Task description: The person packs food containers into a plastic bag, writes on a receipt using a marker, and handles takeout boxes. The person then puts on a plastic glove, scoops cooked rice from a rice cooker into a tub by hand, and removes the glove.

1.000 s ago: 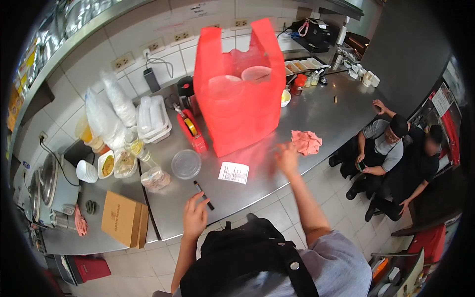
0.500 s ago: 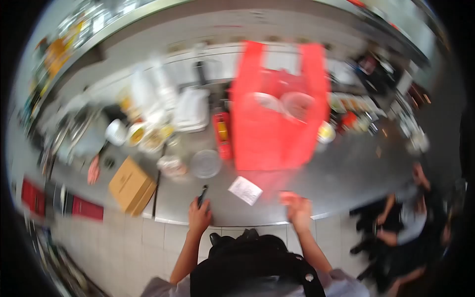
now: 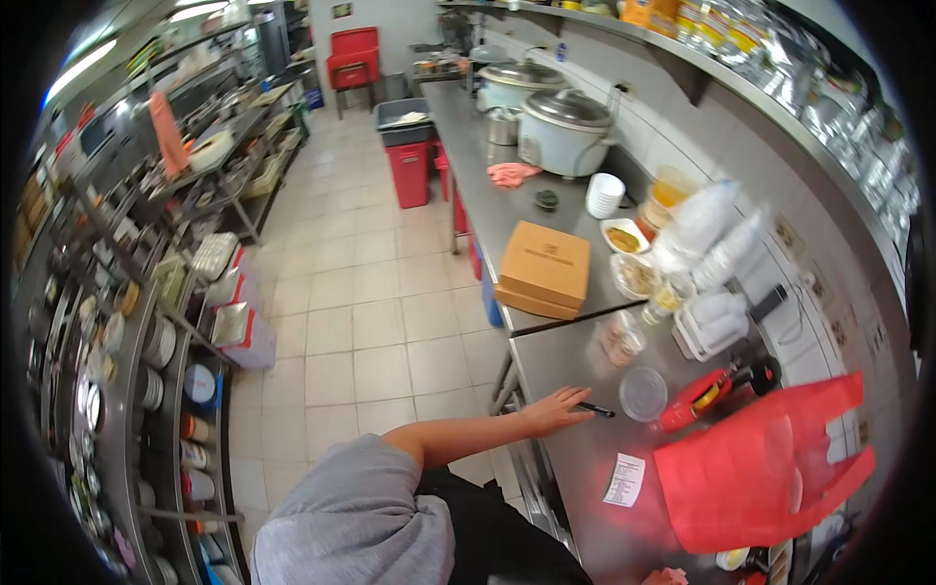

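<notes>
My left hand [image 3: 556,411] reaches over the steel counter with its fingers stretched and apart. A black pen [image 3: 598,409] lies at its fingertips, seemingly resting on the counter. Close by are a round clear plastic lid [image 3: 643,393] and a printed white receipt [image 3: 624,480]. To the right stands a red carrier bag [image 3: 751,478], whose contents are mostly hidden from this angle. A crumpled pink thing [image 3: 666,577] shows at the bottom edge, cut off by the frame. My right hand is out of sight.
A brown cardboard box [image 3: 546,263] sits on the counter [image 3: 575,507], with food bowls [image 3: 624,236] and white containers [image 3: 710,327] behind it. Further back are large rice cookers [image 3: 565,132] and a red bin [image 3: 407,171]. Shelves of kitchenware [image 3: 161,390] line the left across a tiled floor [image 3: 380,322].
My view has swung left along the counter. My left hand's fingers have spread from around the pen. The right hand, earlier with something pinkish in it, has left the view.
</notes>
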Demonstrator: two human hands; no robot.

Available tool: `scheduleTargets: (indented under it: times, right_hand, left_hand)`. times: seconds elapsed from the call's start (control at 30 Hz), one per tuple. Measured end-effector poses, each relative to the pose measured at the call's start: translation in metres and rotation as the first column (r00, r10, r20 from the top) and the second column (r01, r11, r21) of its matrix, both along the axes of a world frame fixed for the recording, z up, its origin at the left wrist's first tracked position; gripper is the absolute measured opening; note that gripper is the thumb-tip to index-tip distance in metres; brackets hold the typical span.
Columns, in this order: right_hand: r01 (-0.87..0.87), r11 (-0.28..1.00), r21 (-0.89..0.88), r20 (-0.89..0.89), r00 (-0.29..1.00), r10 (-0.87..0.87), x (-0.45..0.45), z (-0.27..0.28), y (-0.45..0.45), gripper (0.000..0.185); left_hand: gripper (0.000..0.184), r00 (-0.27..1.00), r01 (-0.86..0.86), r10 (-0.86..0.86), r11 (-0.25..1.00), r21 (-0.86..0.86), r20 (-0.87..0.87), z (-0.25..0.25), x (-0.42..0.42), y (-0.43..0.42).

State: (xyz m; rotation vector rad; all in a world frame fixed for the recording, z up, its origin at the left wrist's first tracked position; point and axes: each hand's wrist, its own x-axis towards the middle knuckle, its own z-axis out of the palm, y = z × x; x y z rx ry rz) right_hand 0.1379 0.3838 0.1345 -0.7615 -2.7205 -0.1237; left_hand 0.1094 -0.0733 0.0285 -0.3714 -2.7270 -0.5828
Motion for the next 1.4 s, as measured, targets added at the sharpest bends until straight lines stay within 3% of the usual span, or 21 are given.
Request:
scheduleTargets:
  times: [0.07, 0.17, 0.23, 0.33, 0.37, 0.4, 0.47, 0.5, 0.53, 0.57, 0.6, 0.63, 0.73, 0.8, 0.87, 0.93, 1.0, 1.07, 1.13, 1.2, 1.4]
  right_hand:
    - [0.249, 0.937, -0.245, 0.354, 0.923, -0.152, 0.0, 0.041, -0.048, 0.059]
    - [-0.249, 0.884, -0.396, 0.295, 0.877, 0.379, -0.01, 0.049, -0.088, 0.055]
    - [-0.583, 0.662, -0.471, 0.21, 0.655, 0.726, -0.022, 0.045, -0.13, 0.053]
    - [-0.754, 0.33, -0.568, 0.17, 0.284, 0.944, -0.026, 0.025, -0.222, 0.052]
    - [-0.656, 0.312, -0.687, 0.158, 0.284, 0.946, -0.03, -0.005, -0.261, 0.043]
    - [-0.776, 0.205, -0.597, 0.159, 0.136, 0.978, -0.012, -0.007, -0.301, 0.043]
    - [-0.814, 0.004, -0.582, 0.194, -0.134, 0.972, 0.046, 0.008, -0.389, 0.047]
    - [-0.766, -0.068, -0.639, 0.249, -0.289, 0.925, 0.073, 0.015, -0.426, 0.046]
    - [-0.637, -0.266, -0.723, 0.07, -0.452, 0.889, 0.092, 0.001, -0.457, 0.046]
    - [-0.552, -0.267, -0.79, 0.068, -0.512, 0.856, 0.12, 0.004, -0.488, 0.046]
    - [-0.437, -0.331, -0.836, -0.005, -0.597, 0.802, 0.138, -0.014, -0.514, 0.048]
    - [-0.299, -0.305, -0.904, -0.046, -0.642, 0.766, 0.156, -0.034, -0.539, 0.04]
    - [0.026, -0.104, -0.994, -0.095, -0.657, 0.748, 0.195, -0.124, -0.594, 0.041]
    - [-0.445, -0.261, -0.857, 0.223, -0.775, 0.592, 0.198, -0.201, -0.605, 0.049]
    - [-0.506, -0.302, -0.808, 0.356, -0.827, 0.435, 0.183, -0.273, -0.597, 0.05]
    - [-0.39, 0.181, -0.903, 0.419, -0.698, 0.581, 0.148, -0.391, -0.558, 0.047]
    - [0.316, 0.242, -0.917, 0.125, -0.348, 0.929, 0.124, -0.412, -0.534, 0.042]
    - [-0.129, 0.384, -0.914, 0.399, -0.453, 0.797, 0.127, -0.387, -0.559, 0.04]
    - [-0.318, 0.422, -0.849, 0.527, -0.458, 0.716, 0.126, -0.365, -0.584, 0.038]
    - [-0.357, 0.431, -0.829, 0.556, -0.441, 0.704, 0.12, -0.351, -0.613, 0.035]
    - [-0.364, 0.484, -0.796, 0.595, -0.324, 0.735, 0.073, -0.359, -0.688, 0.028]
  left_hand:
    - [0.058, 0.995, -0.07, 0.066, 0.996, -0.056, -0.073, 0.018, 0.023, -0.009]
    - [0.06, 0.999, -0.049, 0.052, 0.991, 0.12, -0.017, 0.019, 0.074, -0.037]
    - [0.058, 0.995, -0.087, 0.094, 0.987, 0.138, -0.042, 0.0, 0.123, -0.069]
    - [0.048, 0.967, -0.251, 0.251, 0.94, 0.229, 0.031, -0.057, 0.219, -0.127]
    - [0.046, 0.931, -0.365, 0.356, 0.89, 0.272, 0.084, -0.087, 0.256, -0.149]
    - [0.046, 0.827, -0.558, 0.49, 0.772, 0.304, 0.275, -0.121, 0.3, -0.169]
    - [0.042, 0.288, -0.94, 0.613, 0.328, 0.095, 0.735, -0.162, 0.4, -0.2]
    - [0.04, 0.02, -0.988, 0.562, 0.138, -0.07, 0.827, -0.206, 0.457, -0.213]
    - [0.033, -0.225, -0.973, 0.524, -0.082, -0.214, 0.821, -0.21, 0.513, -0.212]
    - [0.027, -0.41, -0.894, 0.439, -0.365, -0.259, 0.799, -0.199, 0.561, -0.204]
    - [0.026, -0.487, -0.835, 0.366, -0.461, -0.3, 0.793, -0.192, 0.605, -0.196]
    - [0.026, -0.598, -0.731, 0.263, -0.568, -0.379, 0.757, -0.196, 0.644, -0.188]
    - [0.029, -0.522, -0.792, 0.309, -0.522, -0.316, 0.795, -0.187, 0.736, -0.144]
    - [0.03, -0.496, -0.799, 0.302, -0.527, -0.29, 0.814, -0.188, 0.766, -0.111]
    - [0.03, -0.551, -0.713, 0.207, -0.62, -0.327, 0.808, -0.2, 0.779, -0.07]
    - [0.028, -0.602, -0.626, 0.099, -0.675, -0.391, 0.793, -0.205, 0.767, -0.043]
    - [0.026, -0.603, -0.619, 0.051, -0.66, -0.426, 0.796, -0.199, 0.736, -0.031]
    - [0.024, -0.524, -0.743, 0.109, -0.543, -0.391, 0.845, -0.221, 0.709, -0.031]
    - [0.024, -0.37, -0.865, 0.189, -0.428, -0.263, 0.909, -0.239, 0.686, -0.055]
    - [0.031, -0.193, -0.927, 0.358, -0.372, -0.05, 0.913, -0.233, 0.669, -0.099]
    - [0.035, -0.247, -0.883, 0.381, -0.466, -0.045, 0.891, -0.218, 0.636, -0.305]
